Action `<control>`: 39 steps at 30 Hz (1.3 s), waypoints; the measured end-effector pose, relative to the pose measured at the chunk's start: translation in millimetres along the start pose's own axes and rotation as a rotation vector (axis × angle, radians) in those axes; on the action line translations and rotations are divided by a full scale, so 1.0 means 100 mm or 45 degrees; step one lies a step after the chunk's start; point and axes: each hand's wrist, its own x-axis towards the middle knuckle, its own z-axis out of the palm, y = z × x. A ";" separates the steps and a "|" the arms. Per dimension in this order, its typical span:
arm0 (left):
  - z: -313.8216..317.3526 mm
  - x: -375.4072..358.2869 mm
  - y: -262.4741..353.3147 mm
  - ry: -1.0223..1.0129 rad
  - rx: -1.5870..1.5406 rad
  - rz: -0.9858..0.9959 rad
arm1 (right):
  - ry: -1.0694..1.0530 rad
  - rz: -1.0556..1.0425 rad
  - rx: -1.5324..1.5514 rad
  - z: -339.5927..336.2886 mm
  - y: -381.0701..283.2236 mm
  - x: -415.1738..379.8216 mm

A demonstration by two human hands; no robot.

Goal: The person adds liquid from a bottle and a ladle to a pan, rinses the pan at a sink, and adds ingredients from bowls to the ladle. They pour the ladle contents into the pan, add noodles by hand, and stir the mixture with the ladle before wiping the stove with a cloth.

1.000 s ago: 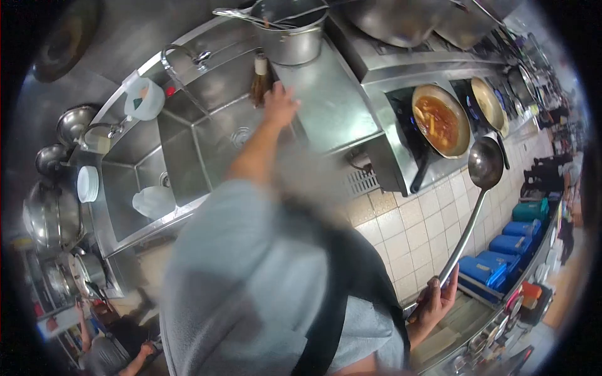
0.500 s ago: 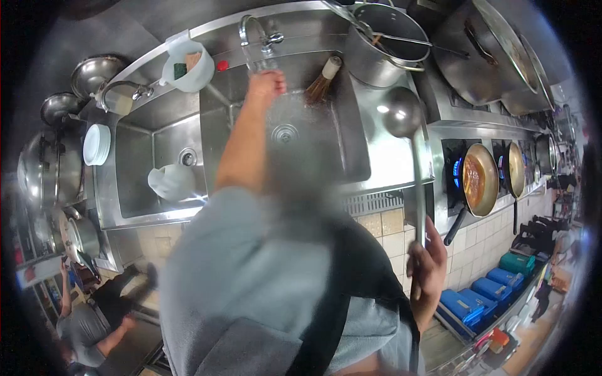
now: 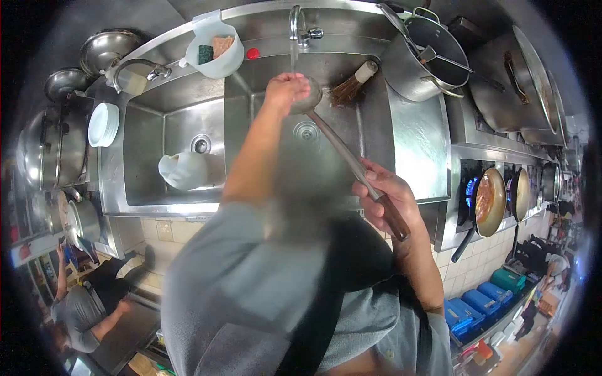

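Observation:
A long-handled metal ladle (image 3: 338, 145) slants across the right-hand sink basin (image 3: 251, 69). My right hand (image 3: 390, 195) is wrapped round its handle near the dark grip end. At the bowl, below the running faucet (image 3: 296, 26), my left hand (image 3: 287, 94) has curled fingers against the metal; part of the bowl is hidden behind them. Right of that hand, a straw brush (image 3: 351, 86) with a pale handle lies in the same basin. The drain (image 3: 306, 130) shows under the ladle.
A white container (image 3: 227, 62) with sponges hangs at the sink's back. A white jug (image 3: 183, 170) lies in the left basin. A large pot (image 3: 407, 78) stands to the right. Pans (image 3: 490, 200) sit over lit burners. Another person (image 3: 84, 310) is at lower left.
The ladle has swung from upright over the right counter to a slant in the sink, its bowl now at my left hand. My right hand has moved up and left with it.

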 end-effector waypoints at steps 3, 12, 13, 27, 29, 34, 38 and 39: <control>-0.10 0.28 -0.34 -0.171 0.223 0.211 | 0.118 -0.017 -0.061 -0.03 -0.02 -0.01; 0.63 1.32 -0.45 0.103 -0.664 -0.032 | 0.593 -0.033 -1.317 -0.21 0.00 -0.60; 0.78 1.26 -0.31 0.163 -0.673 0.002 | 0.648 -0.236 -1.473 -0.33 0.10 -0.71; 0.87 1.90 -0.11 0.250 -0.644 -0.132 | 1.329 -0.585 -0.908 -0.82 1.11 -1.85; 0.64 2.31 -0.36 0.074 -0.768 -0.058 | 1.428 -0.629 -0.552 -0.80 1.23 -1.97; 0.59 2.34 -0.37 -0.062 -0.557 0.081 | 1.731 -0.808 -0.443 -0.83 1.35 -2.29; 0.67 2.36 -0.25 0.204 -0.507 -0.228 | 1.847 -0.882 -0.487 -0.98 1.22 -2.42; 0.72 2.26 -0.27 0.246 -0.482 -0.143 | 1.875 -0.902 -0.490 -1.05 1.17 -2.45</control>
